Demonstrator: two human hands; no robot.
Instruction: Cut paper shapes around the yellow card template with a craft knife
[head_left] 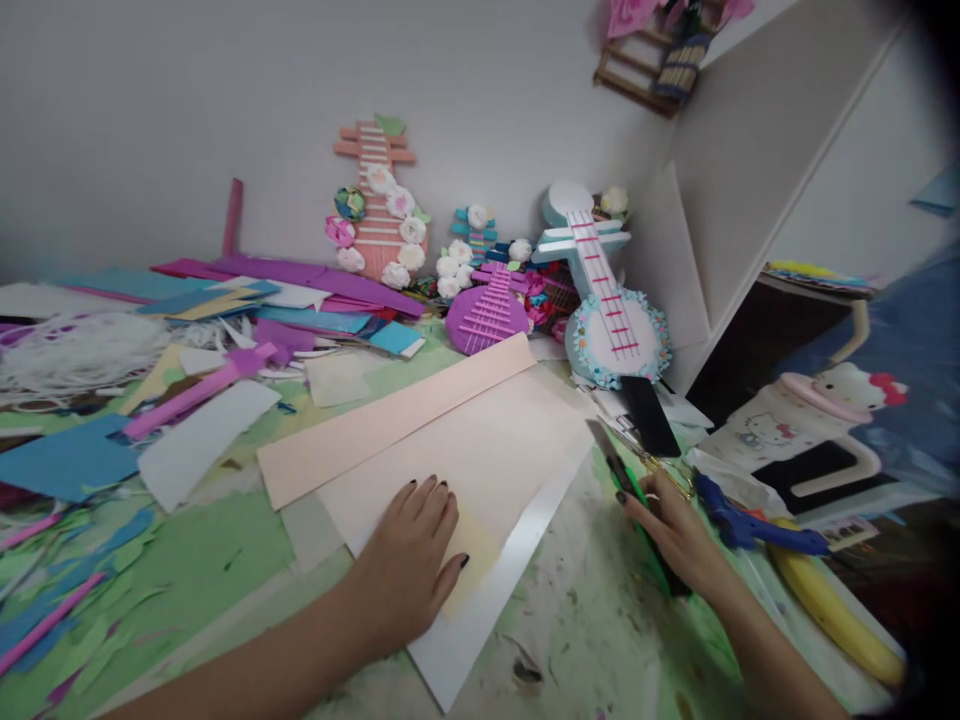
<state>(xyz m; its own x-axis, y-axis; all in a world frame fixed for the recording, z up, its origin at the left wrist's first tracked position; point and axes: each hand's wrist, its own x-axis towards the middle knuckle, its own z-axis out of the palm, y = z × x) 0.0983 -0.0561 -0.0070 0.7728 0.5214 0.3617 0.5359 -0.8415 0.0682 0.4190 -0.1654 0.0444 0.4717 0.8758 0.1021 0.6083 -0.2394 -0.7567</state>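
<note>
My left hand (420, 560) lies flat on a large pale peach sheet (465, 430), its fingers stretched out and a little apart. Along the sheet's far side rests a long peach strip (397, 420). A white board edge (480, 630) shows beneath the sheet at the near right. My right hand (671, 530) is closed around a green and black utility knife (637, 500), whose blade points up and away, just right of the sheet. Close beyond that hand are gold-handled scissors (667, 470) and a black phone-like slab (649, 415).
Paper instruments, among them a white and blue one (619, 330) and a purple one (489, 320), stand by the wall. Coloured paper scraps (67, 455) cover the left side. On the right are a blue glue gun (750, 520), a banana (832, 605) and a tumbler (780, 425).
</note>
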